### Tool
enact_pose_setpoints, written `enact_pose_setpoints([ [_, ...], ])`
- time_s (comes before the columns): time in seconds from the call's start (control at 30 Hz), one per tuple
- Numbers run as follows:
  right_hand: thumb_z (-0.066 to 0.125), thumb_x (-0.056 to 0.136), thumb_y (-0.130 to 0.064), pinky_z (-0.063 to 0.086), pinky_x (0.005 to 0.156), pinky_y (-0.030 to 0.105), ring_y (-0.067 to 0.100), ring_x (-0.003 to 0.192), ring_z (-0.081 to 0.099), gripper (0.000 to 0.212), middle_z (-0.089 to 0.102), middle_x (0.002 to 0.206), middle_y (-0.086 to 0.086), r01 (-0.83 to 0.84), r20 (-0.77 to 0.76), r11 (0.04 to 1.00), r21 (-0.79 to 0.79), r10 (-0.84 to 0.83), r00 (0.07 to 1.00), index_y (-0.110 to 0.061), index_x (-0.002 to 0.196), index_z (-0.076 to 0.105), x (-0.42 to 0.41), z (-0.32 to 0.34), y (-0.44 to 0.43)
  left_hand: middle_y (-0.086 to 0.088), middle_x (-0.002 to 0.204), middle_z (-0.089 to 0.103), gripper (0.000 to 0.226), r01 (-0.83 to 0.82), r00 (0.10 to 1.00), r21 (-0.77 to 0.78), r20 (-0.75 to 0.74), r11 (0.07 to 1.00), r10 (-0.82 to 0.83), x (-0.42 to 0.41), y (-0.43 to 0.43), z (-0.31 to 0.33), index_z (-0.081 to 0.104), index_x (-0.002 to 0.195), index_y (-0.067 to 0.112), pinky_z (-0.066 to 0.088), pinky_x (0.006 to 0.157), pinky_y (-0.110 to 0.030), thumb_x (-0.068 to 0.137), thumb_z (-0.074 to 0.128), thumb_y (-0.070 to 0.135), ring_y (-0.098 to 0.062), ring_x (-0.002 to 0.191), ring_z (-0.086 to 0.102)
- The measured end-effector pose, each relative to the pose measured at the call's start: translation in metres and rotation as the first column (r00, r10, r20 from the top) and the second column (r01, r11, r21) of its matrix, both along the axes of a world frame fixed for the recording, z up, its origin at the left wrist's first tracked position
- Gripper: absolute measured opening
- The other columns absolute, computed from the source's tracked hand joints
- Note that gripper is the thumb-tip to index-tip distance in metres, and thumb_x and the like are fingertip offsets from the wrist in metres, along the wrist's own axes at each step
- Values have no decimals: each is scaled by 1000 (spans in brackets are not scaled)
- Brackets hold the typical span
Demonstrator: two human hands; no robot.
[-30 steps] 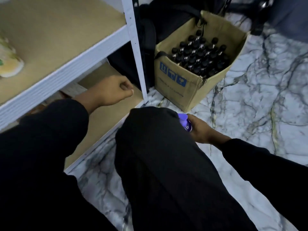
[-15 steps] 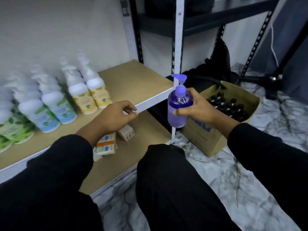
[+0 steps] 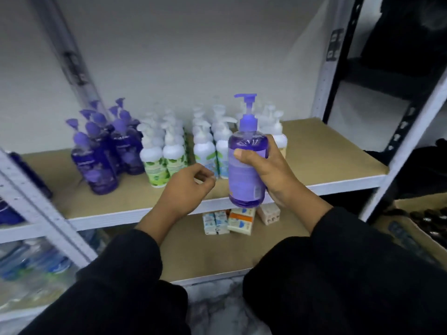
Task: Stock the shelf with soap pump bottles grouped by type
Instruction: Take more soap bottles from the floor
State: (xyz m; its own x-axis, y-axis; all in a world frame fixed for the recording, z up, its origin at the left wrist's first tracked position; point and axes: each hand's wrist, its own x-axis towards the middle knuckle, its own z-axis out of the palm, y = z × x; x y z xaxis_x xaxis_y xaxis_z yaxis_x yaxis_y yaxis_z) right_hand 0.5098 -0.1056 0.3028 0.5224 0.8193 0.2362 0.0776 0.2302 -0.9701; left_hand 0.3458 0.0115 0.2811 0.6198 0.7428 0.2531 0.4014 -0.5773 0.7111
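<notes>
No words or numbers can be read here. The purple bottle point(image 3: 242, 181) has a pale label, but its print is too blurry. The white bottles point(image 3: 164, 153) have green and blue labels and the small boxes point(image 3: 239, 220) have orange and blue marks, all too blurry to read.

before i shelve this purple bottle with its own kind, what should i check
1. Right hand grip round the purple pump bottle: ok.
2. Bottle upright: ok.
3. Purple group found, left of the white bottles: ok.
4. Bare shelf board in front of that group: ok.
5. Path leftward: the empty left hand lies in the way, with the white bottles close behind it: not ok.
6. Pump head screwed tight: cannot tell.
</notes>
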Motion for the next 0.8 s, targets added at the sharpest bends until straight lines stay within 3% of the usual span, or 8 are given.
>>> enact_pose_setpoints([
  [0.07,83,64,-43,58,79,38,11,89,72,53,73,92,-15,-43,11,999,-9,43,999,-30,107,55,-18,0,23,16,79,66,6,-80,997,16,8,997,80,-21,11,-4,66,84,26,41,63,-9,90,67,26,-1,73,63],
  [0.17,79,67,-49,60,80,39,11,88,72,54,72,96,-15,-99,30,994,-52,101,994,-29,111,56,-41,-3,48,18,79,65,8,-188,982,28,-2,982,189,-50,25,-15,65,82,27,39,59,-5,90,68,28,3,71,61],
  [0.23,80,65,-56,60,80,39,11,88,73,63,72,100,-10,-128,26,987,-92,131,991,-26,114,55,-53,-7,61,15,80,66,11,-237,971,24,-12,971,238,-66,33,-25,63,79,29,39,60,-6,89,68,27,0,74,61],
  [0.33,82,69,-53,59,83,43,12,89,73,61,70,104,-5,-167,5,977,-129,169,986,-24,114,53,-65,-15,76,9,88,67,6,-310,949,19,-43,950,311,-83,43,-39,65,81,25,38,70,-20,87,67,24,-9,85,60],
  [0.43,79,58,-58,59,88,48,14,92,73,71,69,102,-8,-197,-18,967,-164,197,980,-27,115,51,-73,-22,86,5,93,64,2,-351,933,44,-67,936,353,-95,50,-48,67,84,21,37,74,-21,86,68,23,-13,89,58],
  [0.57,76,58,-43,56,92,56,16,95,71,63,68,103,-7,-298,-80,938,-180,288,954,-29,114,49,-79,-29,92,4,92,65,3,-384,918,48,-83,922,387,-105,55,-54,70,86,20,37,73,-19,85,69,23,-12,89,59],
  [0.7,79,66,-35,60,86,43,18,89,73,42,75,97,-1,-352,-28,922,-164,352,936,-24,104,65,-89,-29,88,3,92,66,3,-435,897,49,-58,899,437,-103,56,-57,69,85,18,38,72,-20,84,69,21,-14,89,60],
  [0.8,81,64,-40,59,81,38,19,86,74,41,77,93,0,-357,-50,922,-150,354,934,-22,101,71,-99,-27,83,1,88,69,9,-438,894,82,-59,895,444,-97,53,-59,68,82,16,42,72,-27,86,69,23,-18,86,61],
])
